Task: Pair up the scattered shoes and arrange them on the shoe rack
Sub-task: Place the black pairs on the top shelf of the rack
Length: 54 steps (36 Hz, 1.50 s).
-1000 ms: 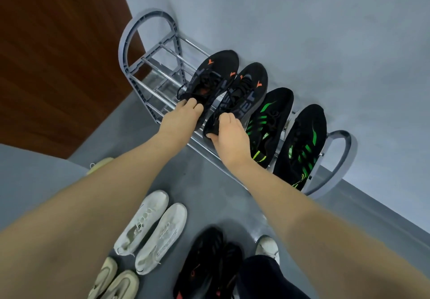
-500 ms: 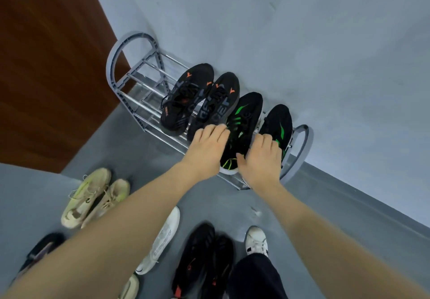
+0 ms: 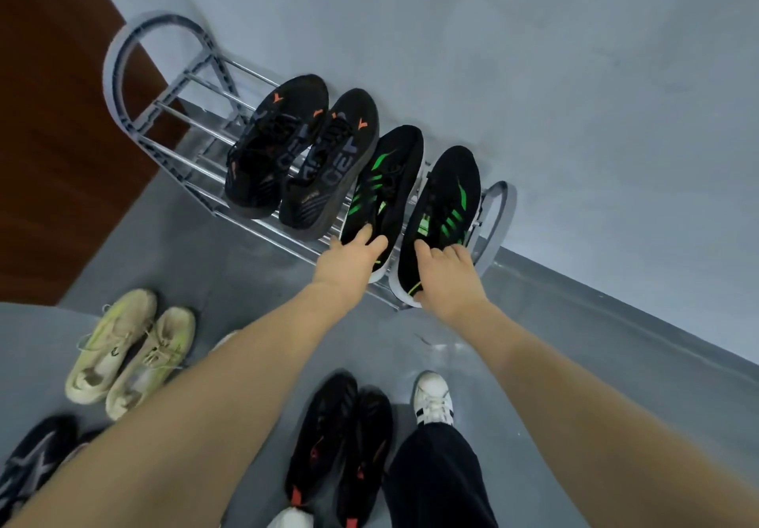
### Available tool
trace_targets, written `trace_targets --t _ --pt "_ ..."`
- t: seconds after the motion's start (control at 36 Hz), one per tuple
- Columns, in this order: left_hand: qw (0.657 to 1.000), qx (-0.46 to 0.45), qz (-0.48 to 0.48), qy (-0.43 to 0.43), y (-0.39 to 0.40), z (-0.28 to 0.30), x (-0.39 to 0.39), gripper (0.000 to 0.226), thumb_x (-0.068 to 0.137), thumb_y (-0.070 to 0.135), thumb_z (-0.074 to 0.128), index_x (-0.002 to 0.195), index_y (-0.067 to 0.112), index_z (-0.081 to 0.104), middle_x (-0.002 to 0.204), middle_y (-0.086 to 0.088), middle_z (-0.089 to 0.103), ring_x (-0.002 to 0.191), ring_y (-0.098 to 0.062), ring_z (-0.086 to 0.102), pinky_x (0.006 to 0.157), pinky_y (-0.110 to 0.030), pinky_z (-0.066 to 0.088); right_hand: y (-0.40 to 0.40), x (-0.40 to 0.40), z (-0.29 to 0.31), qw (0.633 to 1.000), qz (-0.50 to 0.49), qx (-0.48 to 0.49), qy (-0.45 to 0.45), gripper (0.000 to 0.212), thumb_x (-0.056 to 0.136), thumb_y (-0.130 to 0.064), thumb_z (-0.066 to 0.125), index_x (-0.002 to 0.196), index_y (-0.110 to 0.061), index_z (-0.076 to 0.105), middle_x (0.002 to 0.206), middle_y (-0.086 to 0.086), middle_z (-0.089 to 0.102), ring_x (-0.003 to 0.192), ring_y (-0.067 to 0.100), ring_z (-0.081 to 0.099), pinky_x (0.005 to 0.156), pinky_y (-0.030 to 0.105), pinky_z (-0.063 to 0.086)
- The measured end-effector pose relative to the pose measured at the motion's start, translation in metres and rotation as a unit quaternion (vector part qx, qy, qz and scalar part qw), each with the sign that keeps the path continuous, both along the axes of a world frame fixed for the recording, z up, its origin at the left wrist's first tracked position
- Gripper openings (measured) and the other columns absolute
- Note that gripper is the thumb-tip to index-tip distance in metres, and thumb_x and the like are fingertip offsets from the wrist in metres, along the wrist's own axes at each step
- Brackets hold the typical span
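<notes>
Four shoes occupy the top tier of the shoe rack (image 3: 172, 145), which stands against the grey wall (image 3: 534, 55). From left to right: two black shoes with orange marks (image 3: 275, 145) (image 3: 328, 166), then two black shoes with green stripes (image 3: 386, 182) (image 3: 441, 215). All four point toe-first toward the wall, heels overhanging the front rails.

The left hand (image 3: 349, 262) grips the heel end of the left green-striped shoe, fingers curled over its collar. The right hand (image 3: 445, 277) grips the heel end of the right green-striped shoe in the same manner. Both shoes rest on the rack rails.

On the floor (image 3: 246, 281) in front of the rack:
- a cream pair (image 3: 127, 351), side by side, at left;
- a black pair with red marks (image 3: 345, 441), centre, near the person's foot;
- a black shoe with grey stripes (image 3: 28, 466) at the lower left edge, partly cut off.

A white shoe with dark stripes (image 3: 433, 398) is worn on the person's foot, below a dark trouser leg (image 3: 435, 482). A brown wooden panel (image 3: 53, 137) stands to the left of the rack.
</notes>
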<state>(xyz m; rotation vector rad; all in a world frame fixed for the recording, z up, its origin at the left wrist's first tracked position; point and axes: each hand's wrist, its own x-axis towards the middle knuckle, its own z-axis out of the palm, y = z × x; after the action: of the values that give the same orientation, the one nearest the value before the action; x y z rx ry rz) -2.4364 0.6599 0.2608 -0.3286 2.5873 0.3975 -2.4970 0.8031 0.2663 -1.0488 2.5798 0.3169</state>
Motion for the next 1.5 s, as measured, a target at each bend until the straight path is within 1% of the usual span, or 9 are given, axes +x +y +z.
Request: trace_targets --t 0.17,0.56,0.69,0.83,0.94,1.11,1.25,1.33,1.5 --pt "1.000 -0.016 -0.020 0.014 -0.005 0.001 0.004 0.064 0.079 -0.018 0.050 0.131 0.017 0.037 0.157 0.006 0.011 0.130 -0.044 0.032 0.081 -0.040 0.049 0.006 0.002 0.003 1.000 -0.022 0.010 0.002 0.029 0.085 -0.023 0.057 0.108 -0.010 0.045 0.088 0.007 0.065 0.091 0.029 0.055 0.085 0.034 0.034" --pt "0.992 -0.107 -0.052 0.049 -0.013 0.000 0.008 0.068 0.076 -0.012 0.060 0.132 0.016 0.033 0.157 0.003 0.009 0.126 -0.039 0.034 0.071 -0.032 0.043 -0.020 0.010 -0.005 0.995 -0.095 -0.031 -0.019 0.033 0.082 -0.006 0.056 0.113 -0.015 0.051 0.060 -0.001 0.037 0.089 0.029 0.051 0.087 0.038 0.031" --pt "0.976 -0.153 -0.134 0.077 -0.017 -0.001 0.003 0.065 0.079 0.004 0.064 0.134 0.015 0.031 0.154 -0.008 0.018 0.135 -0.032 0.023 0.102 -0.036 0.031 -0.023 0.014 -0.001 0.994 -0.101 -0.037 -0.013 0.030 0.084 -0.014 0.057 0.114 -0.014 0.050 0.090 0.004 0.054 0.101 0.030 0.049 0.094 0.039 0.029" --pt "0.975 -0.136 -0.120 0.126 -0.030 0.010 0.007 0.075 0.076 0.008 0.064 0.140 0.017 0.025 0.153 -0.007 0.018 0.135 -0.031 0.024 0.106 -0.037 0.024 -0.037 0.020 0.006 0.987 -0.110 -0.108 0.054 0.043 0.077 -0.029 0.060 0.111 -0.006 0.052 0.111 0.013 0.050 0.101 0.035 0.047 0.093 0.044 0.033" --pt "0.965 -0.165 0.005 0.206 -0.052 0.021 0.011 0.066 0.065 0.005 0.072 0.126 0.005 0.046 0.140 -0.014 0.043 0.125 -0.032 0.042 0.100 -0.040 0.037 -0.066 0.019 0.020 0.978 -0.131 -0.155 0.047 0.049 0.081 -0.025 0.058 0.126 -0.009 0.046 0.122 0.011 0.044 0.108 0.032 0.044 0.093 0.040 0.032" --pt "0.970 -0.185 0.107 0.114 -0.106 0.024 0.015 0.085 0.078 0.022 0.069 0.145 0.009 0.019 0.155 -0.013 0.011 0.143 -0.039 0.006 0.111 -0.058 0.016 -0.115 0.010 0.026 0.970 -0.084 -0.219 -0.057 0.065 0.080 -0.029 0.058 0.141 -0.021 0.034 0.137 0.005 0.033 0.118 0.030 0.038 0.098 0.039 0.029" --pt "0.981 -0.131 0.134 0.041 -0.137 0.014 0.008 0.081 0.081 0.007 0.065 0.145 0.023 0.018 0.155 -0.005 0.002 0.138 -0.047 0.012 0.103 -0.063 0.030 -0.159 0.008 0.014 0.982 -0.061 -0.165 -0.065 0.076 0.078 -0.053 0.064 0.140 -0.024 0.032 0.143 0.006 0.032 0.123 0.034 0.040 0.103 0.044 0.030" --pt "0.982 -0.114 0.137 0.066 -0.141 0.005 0.005 0.072 0.080 -0.002 0.063 0.138 0.020 0.027 0.146 -0.008 0.016 0.117 -0.043 0.041 0.079 -0.044 0.048 -0.172 0.007 0.006 0.987 -0.070 -0.125 -0.066 0.069 0.079 -0.044 0.069 0.134 -0.021 0.035 0.141 0.012 0.031 0.118 0.040 0.043 0.099 0.045 0.036" --pt "0.979 -0.123 0.137 0.091 -0.149 -0.006 0.004 0.069 0.075 -0.008 0.062 0.131 0.019 0.031 0.137 -0.013 0.019 0.095 -0.036 0.047 0.058 -0.030 0.040 -0.177 0.010 0.006 0.983 -0.089 -0.136 -0.080 0.042 0.085 -0.028 0.067 0.117 -0.015 0.043 0.134 0.016 0.028 0.112 0.040 0.042 0.084 0.044 0.046"
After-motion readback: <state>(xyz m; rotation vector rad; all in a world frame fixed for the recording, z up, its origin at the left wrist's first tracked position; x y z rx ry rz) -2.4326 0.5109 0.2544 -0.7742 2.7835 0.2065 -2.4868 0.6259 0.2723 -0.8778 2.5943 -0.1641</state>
